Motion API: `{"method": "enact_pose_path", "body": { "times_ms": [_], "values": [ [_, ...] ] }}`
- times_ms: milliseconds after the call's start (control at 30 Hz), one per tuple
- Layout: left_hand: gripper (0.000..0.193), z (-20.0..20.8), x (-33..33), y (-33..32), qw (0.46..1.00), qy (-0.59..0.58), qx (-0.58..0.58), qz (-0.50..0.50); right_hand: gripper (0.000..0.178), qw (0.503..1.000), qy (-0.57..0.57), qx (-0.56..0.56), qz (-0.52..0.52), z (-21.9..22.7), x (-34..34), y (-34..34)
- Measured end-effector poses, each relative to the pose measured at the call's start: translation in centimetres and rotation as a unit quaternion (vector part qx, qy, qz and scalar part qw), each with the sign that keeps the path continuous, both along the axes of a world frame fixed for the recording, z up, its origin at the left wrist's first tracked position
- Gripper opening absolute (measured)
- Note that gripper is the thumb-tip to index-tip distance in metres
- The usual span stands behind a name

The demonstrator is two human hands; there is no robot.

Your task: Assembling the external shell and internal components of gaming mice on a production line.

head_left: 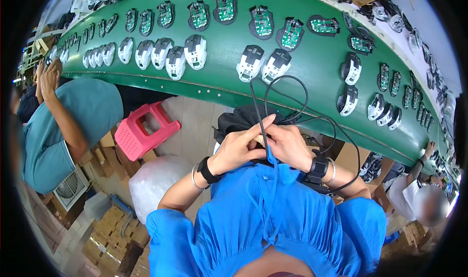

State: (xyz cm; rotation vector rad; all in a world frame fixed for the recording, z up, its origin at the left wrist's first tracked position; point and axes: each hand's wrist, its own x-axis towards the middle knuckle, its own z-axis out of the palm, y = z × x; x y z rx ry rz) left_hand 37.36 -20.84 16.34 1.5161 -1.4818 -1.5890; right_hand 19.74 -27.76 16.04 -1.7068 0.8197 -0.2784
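My left hand and my right hand meet in front of my chest, just short of the bench edge. Both have bent fingers pressed together at the tips. Something small and pale may be between them, but the fingers cover most of it. A black cable passes over the left fingers and loops above the right hand, down past the right wrist. Each wrist wears a black band, with a bulkier black device on the right one. Nearest on the bench are two white-and-black mouse shells.
The green bench curves across, carrying rows of mouse shells and mouse bases with green circuit boards. A pink stool, a white bag and cardboard boxes stand left. Co-workers sit on the left and right.
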Motion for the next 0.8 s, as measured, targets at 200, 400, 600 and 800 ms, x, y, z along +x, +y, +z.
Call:
{"method": "enact_pose_path", "body": {
  "times_ms": [200, 400, 600, 800],
  "values": [
    [0.069, -0.2, -0.9, -0.4, 0.999, -0.01, -0.025, -0.017, 0.022, 0.984, -0.031, -0.159, -0.077, 2.2, -0.9, 0.8],
    [0.022, -1.3, -2.1, -0.6, 0.994, -0.054, -0.087, -0.032, 0.032, 0.939, -0.037, -0.341, 0.011, 4.4, 0.6, -0.4],
    [0.033, -0.5, -0.9, -0.3, 0.96, 0.017, -0.259, -0.1, 0.034, 0.919, 0.045, -0.342, 0.188, 11.2, -0.3, -5.5],
    [0.059, 0.7, -0.9, -1.3, 0.937, 0.001, -0.318, -0.144, 0.047, 0.947, -0.068, -0.291, 0.115, 5.6, 3.7, -15.3]
  ]
}}
